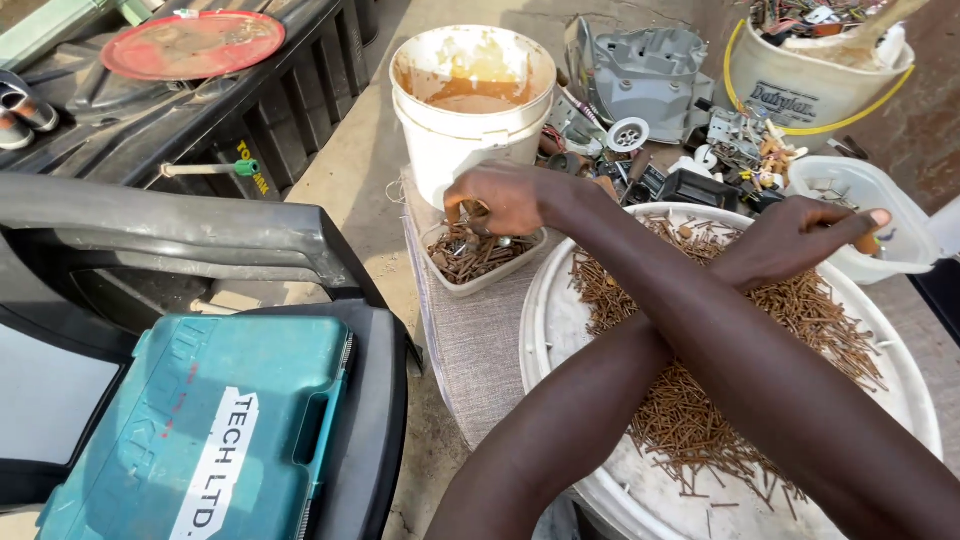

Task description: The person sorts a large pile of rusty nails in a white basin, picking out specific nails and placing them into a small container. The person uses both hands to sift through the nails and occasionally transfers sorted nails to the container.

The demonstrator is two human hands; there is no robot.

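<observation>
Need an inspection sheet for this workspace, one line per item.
Surface: round white tray on a cloth-covered stand.
Job's things: rusty nails heaped on the round tray; small tray part full of nails; clear tub to the right.
Clutter: white bucket with brown liquid; grey metal scrap; scrap bucket.
Grippers: arms crossed. Right hand has its fingers down in the small tray, grip hidden. Left hand pinches a small brown piece by the clear tub.
Cables: nothing seen.
Surroundings: teal tool case, red lid, bare ground.
</observation>
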